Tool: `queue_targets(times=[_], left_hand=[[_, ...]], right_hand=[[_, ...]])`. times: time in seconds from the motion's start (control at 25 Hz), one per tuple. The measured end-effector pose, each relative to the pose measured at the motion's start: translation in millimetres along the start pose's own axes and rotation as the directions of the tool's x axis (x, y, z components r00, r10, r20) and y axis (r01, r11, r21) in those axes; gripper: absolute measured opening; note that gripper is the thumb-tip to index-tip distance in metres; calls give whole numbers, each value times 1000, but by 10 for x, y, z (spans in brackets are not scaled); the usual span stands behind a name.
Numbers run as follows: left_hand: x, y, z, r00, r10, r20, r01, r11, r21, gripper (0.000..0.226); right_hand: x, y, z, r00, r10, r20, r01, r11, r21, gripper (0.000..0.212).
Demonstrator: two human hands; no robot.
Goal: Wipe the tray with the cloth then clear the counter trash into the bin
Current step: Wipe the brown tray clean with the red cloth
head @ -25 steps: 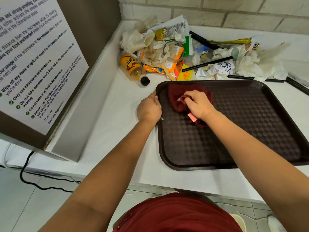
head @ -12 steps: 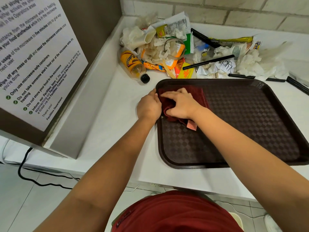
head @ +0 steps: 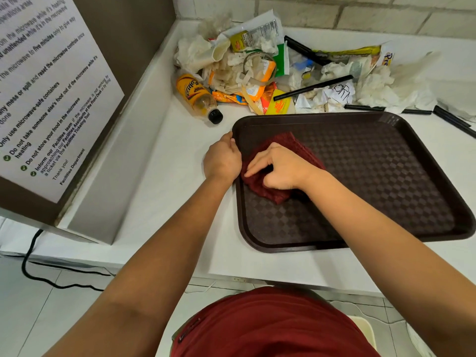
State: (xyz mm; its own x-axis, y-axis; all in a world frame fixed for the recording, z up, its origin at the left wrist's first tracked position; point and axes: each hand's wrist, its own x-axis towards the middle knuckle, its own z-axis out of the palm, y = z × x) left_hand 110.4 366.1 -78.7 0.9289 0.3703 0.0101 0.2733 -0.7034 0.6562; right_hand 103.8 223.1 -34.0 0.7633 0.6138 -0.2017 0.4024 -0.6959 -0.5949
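On the tray point(head: 386, 176), cloth point(head: 283, 143) lies under right fingers point(head: 257, 163).

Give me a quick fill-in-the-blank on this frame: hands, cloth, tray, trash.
1. The right hand presses the dark red cloth onto the ____.
2. The left hand grips the tray's ____ edge.
3. The bottle beside the trash pile lies on its ____.
4. The bottle's cap is ____ in colour.

Missing words: tray; left; side; black
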Motion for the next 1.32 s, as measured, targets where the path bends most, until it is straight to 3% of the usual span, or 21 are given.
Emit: queue_targets(times=[0.12, 0.2, 0.36, 0.48, 0.6, 0.8, 1.0, 1.2, 1.32], left_hand=[[10, -8, -2, 1000, 1, 0, -1, 1000, -26, 39], [-5, -6, -7, 1000, -3, -5, 3, 1000, -25, 40], [-17, 1, -45, 1000, 1, 32, 0, 1000, -31, 40], [-72, -12, -101, 996, -14, 83, 24, 992, -127, 39], [-243, -110, -165, 986, -20, 163, 50, 982, -183, 38], [-279, -119, -201, 970, -109, 216, 175, 933, -315, 34], [-316, -63, -154, 994, -90, 65, 103, 966, -236, 30], [-340, -46, -136, 996, -92, 2, 90, 973, -214, 29], [-343, -67, -129, 996, -91, -8, 88, 973, -215, 29]], right_hand=[[-73, -14, 52, 1000, -31, 5, 30, 996, 84, 48], [-158, 38, 95, 997, -37, -64, 43, 994, 96, 49], [-165, 128, 194, 965, 31, -262, -78, 982, -172, 55], [-7, 125, 206, 959, 153, -239, -223, 927, -300, 63], [110, 117, 200, 957, 204, -206, -268, 893, -361, 62], [91, 74, 189, 983, 118, -143, -168, 897, -408, 59], [-58, -10, 218, 999, 5, -48, -25, 901, -433, 59], [-290, 26, 143, 980, -133, 147, 174, 932, -318, 64], [-525, 130, 102, 971, -165, 173, 187, 975, -122, 48]])
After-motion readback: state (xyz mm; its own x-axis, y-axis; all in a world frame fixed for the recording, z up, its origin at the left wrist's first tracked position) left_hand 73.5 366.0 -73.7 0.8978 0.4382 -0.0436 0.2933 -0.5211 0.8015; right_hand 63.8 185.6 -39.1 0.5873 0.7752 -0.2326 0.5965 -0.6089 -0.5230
